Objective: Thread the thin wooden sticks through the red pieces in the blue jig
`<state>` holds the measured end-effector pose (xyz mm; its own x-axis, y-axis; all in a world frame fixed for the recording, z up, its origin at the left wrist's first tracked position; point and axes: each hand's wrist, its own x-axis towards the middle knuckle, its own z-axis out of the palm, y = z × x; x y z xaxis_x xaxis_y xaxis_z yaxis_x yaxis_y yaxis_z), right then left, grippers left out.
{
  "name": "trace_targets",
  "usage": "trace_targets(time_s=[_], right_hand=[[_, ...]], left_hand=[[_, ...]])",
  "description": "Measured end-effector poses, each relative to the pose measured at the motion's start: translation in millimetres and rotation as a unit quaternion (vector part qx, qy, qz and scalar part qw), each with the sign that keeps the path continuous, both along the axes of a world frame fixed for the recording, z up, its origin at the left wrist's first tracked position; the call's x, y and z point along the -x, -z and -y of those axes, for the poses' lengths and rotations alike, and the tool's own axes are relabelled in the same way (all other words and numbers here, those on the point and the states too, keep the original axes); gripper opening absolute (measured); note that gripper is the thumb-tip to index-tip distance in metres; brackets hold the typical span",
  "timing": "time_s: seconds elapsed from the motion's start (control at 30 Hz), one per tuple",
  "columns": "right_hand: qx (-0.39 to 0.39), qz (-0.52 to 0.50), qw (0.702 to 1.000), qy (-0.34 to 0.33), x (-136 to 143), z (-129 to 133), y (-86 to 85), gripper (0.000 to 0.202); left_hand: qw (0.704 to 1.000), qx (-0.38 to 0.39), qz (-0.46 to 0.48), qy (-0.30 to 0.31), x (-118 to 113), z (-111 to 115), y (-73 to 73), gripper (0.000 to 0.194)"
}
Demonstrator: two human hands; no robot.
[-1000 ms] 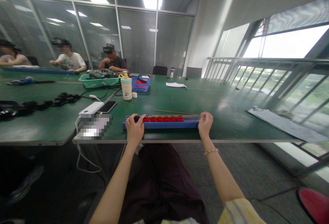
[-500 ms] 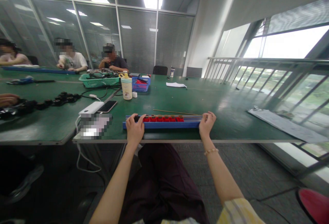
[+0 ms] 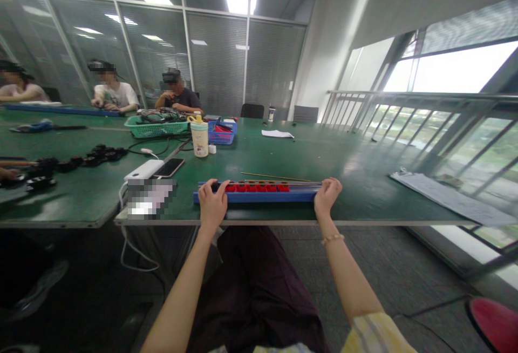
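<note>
The blue rail (image 3: 269, 197) is being clasped by the left hand (image 3: 212, 205), apparently steadying the red blocks (image 3: 251, 187) — right hand (image 3: 326, 197) apart at the other end, its grip unclear.

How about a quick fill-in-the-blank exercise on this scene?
The left hand is at one end of a long ____ tray.
The small pieces in it are ____.
The right hand's wrist wears a ____.
The tabletop under the tray is ____.

Missing words: blue; red; bracelet; green.
</note>
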<state>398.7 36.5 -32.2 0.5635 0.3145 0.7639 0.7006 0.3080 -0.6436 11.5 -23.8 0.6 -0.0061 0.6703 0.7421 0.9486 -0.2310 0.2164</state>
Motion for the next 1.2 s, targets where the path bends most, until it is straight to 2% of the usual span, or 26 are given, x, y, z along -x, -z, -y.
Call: trace_targets(time_s=[0.43, 0.73, 1.2], right_hand=[[0.031, -0.007, 0.999, 0.016, -0.6, 0.1, 2.3, 0.026], [0.044, -0.019, 0.998, 0.027, 2.7, 1.6, -0.3, 0.035], [0.051, 0.002, 0.999, 0.002, 3.2, 2.5, 1.5, 0.041]], left_hand=[[1.0, -0.002, -0.004, -0.002, 0.2, -0.5, 0.1, 0.04], [1.0, -0.005, -0.003, 0.0, 0.8, -1.2, 1.2, 0.04], [1.0, -0.004, -0.001, 0.001, 2.2, 0.5, 1.7, 0.044]])
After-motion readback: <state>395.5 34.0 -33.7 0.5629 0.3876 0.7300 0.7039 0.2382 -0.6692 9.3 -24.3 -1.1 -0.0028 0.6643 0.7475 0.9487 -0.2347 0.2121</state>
